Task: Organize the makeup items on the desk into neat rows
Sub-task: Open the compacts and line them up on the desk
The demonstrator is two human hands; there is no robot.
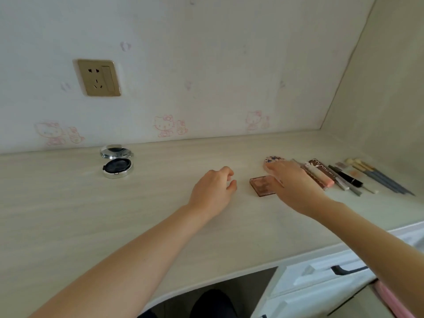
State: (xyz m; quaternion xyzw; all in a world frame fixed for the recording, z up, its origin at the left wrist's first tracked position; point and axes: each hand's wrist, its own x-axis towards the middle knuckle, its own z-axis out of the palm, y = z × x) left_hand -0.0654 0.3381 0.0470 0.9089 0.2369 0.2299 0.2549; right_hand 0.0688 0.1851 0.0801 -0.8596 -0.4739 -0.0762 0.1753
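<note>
My right hand (293, 184) lies over a long patterned case (273, 159) and holds it on the desk (160, 214), thumb along its left edge; most of the case is hidden. A square brown palette (261, 186) lies just left of that hand. To the right runs a row: a brown long palette (321, 168), a pink-white tube (322, 176), a black mascara (349, 178) and blue-handled brushes (378, 179). My left hand (213, 189) rests on the desk with loosely curled fingers and holds nothing. An open round compact (117, 165) sits far left near the wall.
A wall with a gold socket (98, 77) rises behind the desk, and a side wall closes off the right end. White drawers with a black handle (344, 270) sit under the desk's right part. Bare desk stretches between the compact and my left hand.
</note>
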